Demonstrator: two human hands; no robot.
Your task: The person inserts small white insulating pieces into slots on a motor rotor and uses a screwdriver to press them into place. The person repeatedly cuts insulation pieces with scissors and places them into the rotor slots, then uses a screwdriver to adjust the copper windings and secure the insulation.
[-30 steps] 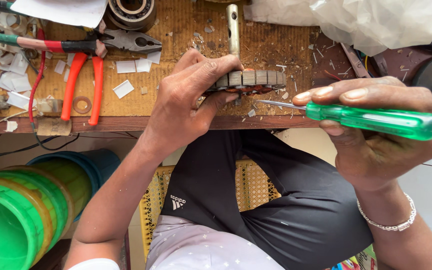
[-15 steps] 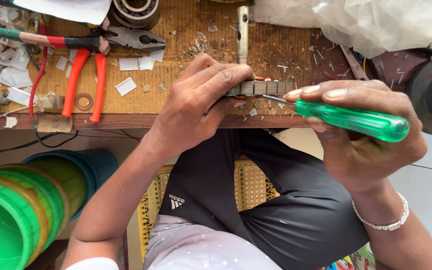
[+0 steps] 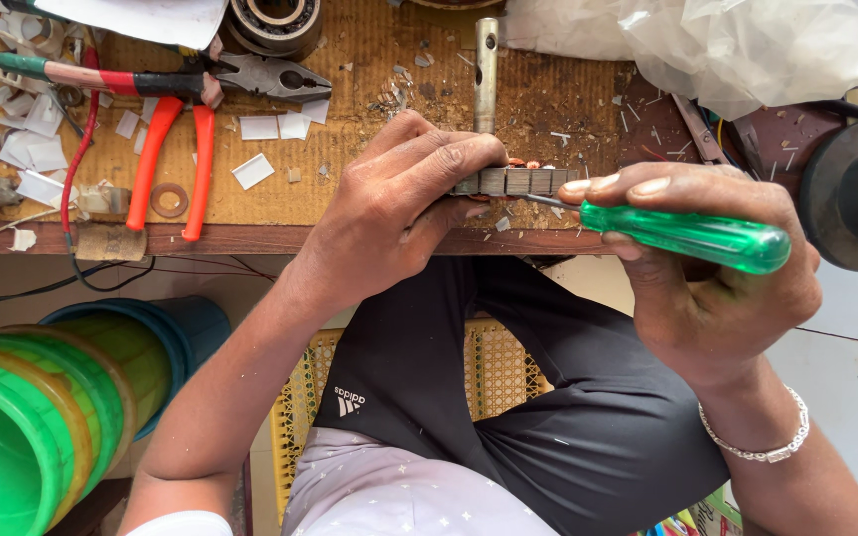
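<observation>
My left hand [image 3: 394, 203] grips a slotted metal rotor core [image 3: 518, 181] at the front edge of the wooden workbench [image 3: 350, 213]. The core's steel shaft [image 3: 486, 69] points away from me over the bench. My right hand [image 3: 712, 273] holds a screwdriver with a clear green handle [image 3: 687, 236]. Its thin metal tip [image 3: 543, 201] rests against the underside of the core, right beside my left thumb.
Orange-handled pliers [image 3: 176, 149] and a red and green handled tool [image 3: 81, 77] lie at the left among white paper scraps [image 3: 250, 171]. A bearing [image 3: 272, 22] sits at the back, a plastic bag [image 3: 727, 45] at the right. Stacked green buckets [image 3: 22, 427] stand below left.
Both hands and the core have shifted slightly right along the bench edge. The screwdriver tip has come in closer under the core.
</observation>
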